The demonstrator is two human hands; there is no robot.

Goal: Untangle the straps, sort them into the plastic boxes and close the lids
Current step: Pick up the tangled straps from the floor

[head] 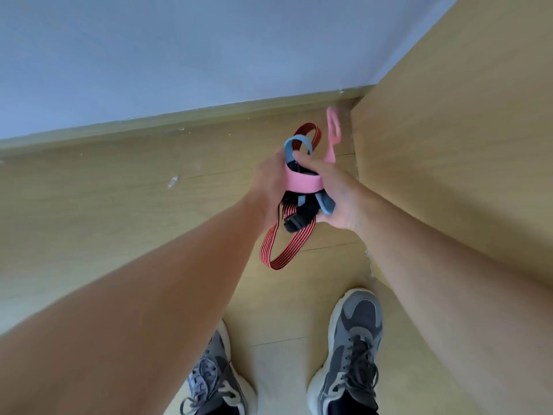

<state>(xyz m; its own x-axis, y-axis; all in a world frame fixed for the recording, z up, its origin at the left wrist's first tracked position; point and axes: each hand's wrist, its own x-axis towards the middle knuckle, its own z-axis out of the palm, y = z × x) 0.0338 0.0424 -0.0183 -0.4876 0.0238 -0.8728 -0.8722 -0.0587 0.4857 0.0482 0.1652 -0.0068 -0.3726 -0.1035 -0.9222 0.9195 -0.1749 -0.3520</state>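
Wall (pixel 179 55): pale blue-grey, beyond the strap bundle, meeting the floor at a wooden skirting board (pixel 179 121).
Floor (pixel 104 205): light wood planks, below the strap bundle.
Wooden panel (pixel 463 130): upright, right of the strap bundle.
Left shoe (pixel 215 381): grey, laced, on the floor, nearer the person than the strap bundle.
Right shoe (pixel 350 354): same kind, likewise nearer.
Strap bundle (pixel 299 205): tangled, held in the air between both hands, above the floor.
Left grip (pixel 266 190): motion-blurred, clasps the bundle's left side.
Right grip (pixel 335 193): thumb over the pink strap, fingers curled under the bundle's right side.
Striped strap (pixel 275 253): red and black, its loop hanging below the bundle.
Pink strap (pixel 302 184): wrapped across the bundle's middle, one end sticking up.
Blue strap (pixel 294 145): loop at the bundle's top.
Black buckle (pixel 294 224): at the bundle's underside.
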